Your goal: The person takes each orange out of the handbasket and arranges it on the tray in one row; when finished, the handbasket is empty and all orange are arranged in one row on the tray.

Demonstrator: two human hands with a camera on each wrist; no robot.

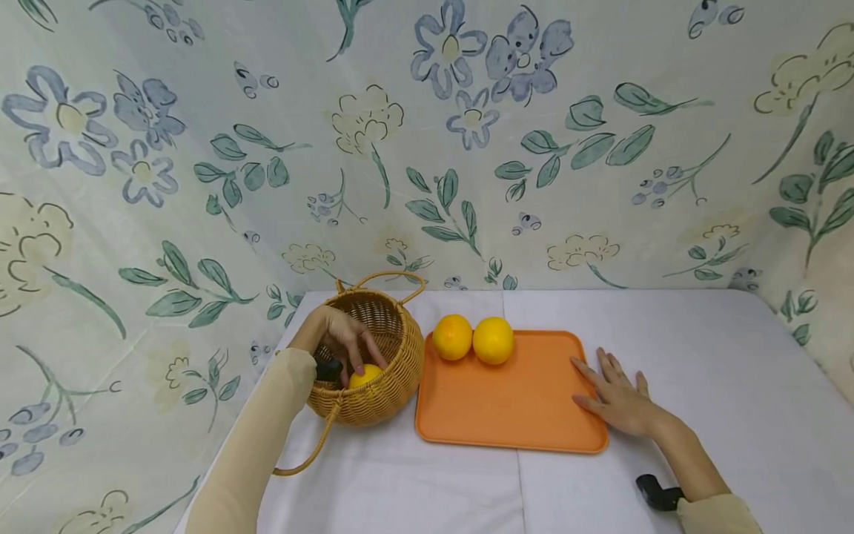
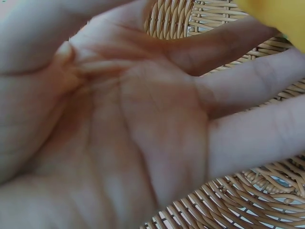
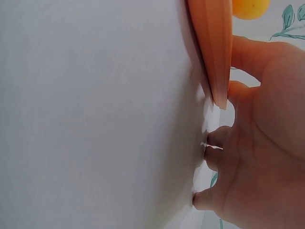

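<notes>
My left hand (image 1: 347, 337) reaches down into a round wicker basket (image 1: 394, 397), its fingertips around an orange (image 1: 365, 376) near the basket's front wall. The left wrist view shows the palm (image 2: 147, 109) and the long fingers stretched toward the orange (image 2: 286, 19), which is cut off at the corner. My right hand (image 1: 620, 397) rests spread at the right edge of an orange tray (image 1: 507, 400). Thumb and index finger lie over the tray's rim, while in the right wrist view the other fingertips touch the white cloth beyond it.
Two more oranges, a left one (image 1: 452, 337) and a right one (image 1: 494, 341), sit side by side at the tray's back left. The basket stands close by the tray's left side, one handle (image 1: 310, 463) hanging toward the front. A floral cloth (image 1: 427, 148) rises behind the table.
</notes>
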